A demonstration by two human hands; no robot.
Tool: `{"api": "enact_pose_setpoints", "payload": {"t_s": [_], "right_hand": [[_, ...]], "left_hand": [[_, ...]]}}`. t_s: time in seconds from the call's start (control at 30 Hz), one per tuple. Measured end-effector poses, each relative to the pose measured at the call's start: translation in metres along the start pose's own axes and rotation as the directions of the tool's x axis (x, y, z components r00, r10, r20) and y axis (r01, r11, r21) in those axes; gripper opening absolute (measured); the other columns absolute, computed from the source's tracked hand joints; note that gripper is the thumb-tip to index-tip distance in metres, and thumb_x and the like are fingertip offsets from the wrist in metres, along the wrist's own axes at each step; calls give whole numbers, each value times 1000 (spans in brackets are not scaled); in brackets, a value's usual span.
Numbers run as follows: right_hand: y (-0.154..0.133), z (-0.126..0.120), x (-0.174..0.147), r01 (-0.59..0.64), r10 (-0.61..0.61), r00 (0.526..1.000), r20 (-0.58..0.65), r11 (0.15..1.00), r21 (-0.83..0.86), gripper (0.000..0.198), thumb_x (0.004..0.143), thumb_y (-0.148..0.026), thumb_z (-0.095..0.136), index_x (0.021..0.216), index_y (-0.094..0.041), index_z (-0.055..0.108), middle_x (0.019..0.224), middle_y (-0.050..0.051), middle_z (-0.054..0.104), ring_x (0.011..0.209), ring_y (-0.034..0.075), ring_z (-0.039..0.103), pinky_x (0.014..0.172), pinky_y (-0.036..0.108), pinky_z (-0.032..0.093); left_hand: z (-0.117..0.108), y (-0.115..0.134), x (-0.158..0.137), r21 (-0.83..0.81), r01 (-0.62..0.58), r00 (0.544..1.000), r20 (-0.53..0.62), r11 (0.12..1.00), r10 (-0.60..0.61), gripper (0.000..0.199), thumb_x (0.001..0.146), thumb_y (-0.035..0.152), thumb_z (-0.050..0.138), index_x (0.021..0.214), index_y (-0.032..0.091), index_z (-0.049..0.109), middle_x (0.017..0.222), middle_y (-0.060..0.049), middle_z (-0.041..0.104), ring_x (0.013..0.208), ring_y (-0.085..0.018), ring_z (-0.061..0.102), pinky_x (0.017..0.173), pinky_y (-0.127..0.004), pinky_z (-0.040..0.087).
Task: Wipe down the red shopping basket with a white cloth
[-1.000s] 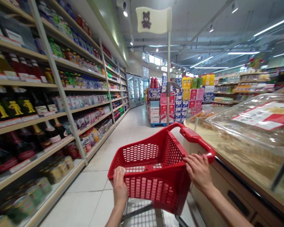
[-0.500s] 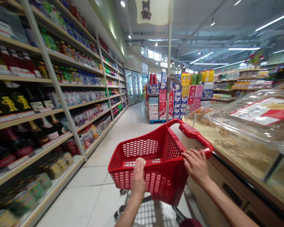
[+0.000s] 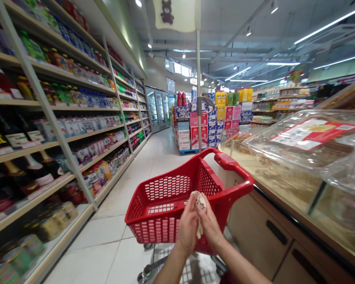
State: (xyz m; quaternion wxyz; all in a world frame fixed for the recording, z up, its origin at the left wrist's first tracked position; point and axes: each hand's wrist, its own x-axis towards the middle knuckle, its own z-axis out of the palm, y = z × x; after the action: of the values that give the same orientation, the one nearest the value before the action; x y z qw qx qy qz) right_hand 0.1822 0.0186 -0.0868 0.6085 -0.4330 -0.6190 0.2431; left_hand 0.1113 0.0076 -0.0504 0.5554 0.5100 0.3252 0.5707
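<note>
My left hand (image 3: pixel 187 228) and my right hand (image 3: pixel 209 223) are pressed together palm to palm, fingers pointing forward. Between them is a crumpled white piece, like a tissue or wipe (image 3: pixel 200 201); parts of it stick out at the fingertips and below the palms. Both hands are in front of the near side of a red plastic shopping cart (image 3: pixel 154 228) with a perforated basket. No goods show in the visible part of the basket. The cart's red handle (image 3: pixel 238 173) is to the right of my hands, and neither hand is on it.
Shelves (image 3: pixel 91 132) of bottles, cans and packets line the left side. On the right runs a counter (image 3: pixel 256 221) with clear plastic covers (image 3: pixel 307 157). Ahead, stacked drink cartons (image 3: pixel 199 132) stand beside a pole (image 3: pixel 198 71); glass-door fridges (image 3: pixel 159 106) are farther back.
My right hand has left the cart's edge by the handle and come against my left hand. The white tissue is now between both palms. The view has shifted somewhat to the right.
</note>
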Motion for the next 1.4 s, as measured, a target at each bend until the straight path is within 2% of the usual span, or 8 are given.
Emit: {"api": "enact_pose_setpoints", "payload": {"t_s": [0.17, 0.3, 0.5, 0.6, 0.87, 1.13, 1.2, 1.4], "right_hand": [[-11, -64, 44, 141, -172, 975, -143, 969, -204, 35, 83, -26, 42, 117, -21, 44, 111, 8, 58, 99, 19, 56, 83, 35, 46], [-19, -134, 74, 237, -419, 905, -69, 634, -737, 26, 78, -21, 46, 103, -20, 56, 116, 10, 55, 111, 26, 45, 93, 46, 31], [8, -55, 43, 554, -461, 810, 362, 399, -731, 31, 79, -12, 43, 103, -25, 57, 111, 2, 60, 109, 18, 48, 100, 38, 24], [10, -40, 40, 644, -461, 753, 470, 366, -672, 30, 81, -15, 44, 107, -25, 55, 115, 1, 58, 109, 17, 48, 98, 34, 26], [-9, -189, 88, 314, -418, 900, 119, 435, -844, 29, 80, -19, 41, 104, -24, 56, 105, 3, 63, 100, 19, 55, 97, 45, 25], [7, -85, 54, 617, -470, 759, 450, 299, -728, 28, 78, -12, 44, 98, -24, 61, 114, 4, 58, 110, 19, 48, 95, 37, 35], [9, -97, 58, 681, -485, 711, 509, 295, -670, 28, 82, -14, 42, 102, -25, 59, 115, 2, 57, 110, 17, 48, 95, 36, 35], [9, -173, 86, 459, -514, 828, 223, 394, -796, 30, 84, -15, 37, 108, -19, 55, 114, 9, 57, 108, 19, 49, 92, 39, 40]], "left_hand": [[-51, 9, 14, 293, -34, 994, -90, 956, 63, 47, 79, 35, 35, 121, 15, 43, 123, -11, 52, 113, -21, 47, 97, -40, 36], [-115, -18, 16, 904, 110, 934, -237, 413, 269, 41, 72, 29, 44, 108, 11, 54, 120, -15, 53, 119, -28, 39, 100, -49, 26], [-137, -49, 9, 999, 38, 950, -29, -24, 312, 39, 80, 31, 36, 110, 13, 54, 116, -11, 57, 114, -26, 44, 97, -47, 29], [-138, -48, 11, 999, 13, 952, 3, -52, 306, 41, 80, 31, 35, 111, 12, 53, 118, -12, 55, 115, -26, 44, 97, -46, 30], [-131, -47, 10, 997, 68, 953, -55, -34, 296, 40, 81, 30, 33, 109, 12, 55, 118, -12, 55, 115, -26, 43, 97, -47, 30], [-121, -45, 12, 990, 69, 962, -33, -122, 272, 40, 82, 29, 31, 109, 12, 55, 118, -11, 56, 114, -25, 44, 95, -44, 32], [-121, -42, 12, 987, 71, 969, -34, -144, 245, 40, 83, 31, 32, 109, 13, 56, 117, -11, 56, 113, -24, 46, 95, -42, 33], [-105, -27, 8, 977, 102, 984, -73, -186, 160, 39, 85, 27, 29, 111, 12, 55, 119, -9, 55, 113, -21, 46, 97, -37, 31]]}}
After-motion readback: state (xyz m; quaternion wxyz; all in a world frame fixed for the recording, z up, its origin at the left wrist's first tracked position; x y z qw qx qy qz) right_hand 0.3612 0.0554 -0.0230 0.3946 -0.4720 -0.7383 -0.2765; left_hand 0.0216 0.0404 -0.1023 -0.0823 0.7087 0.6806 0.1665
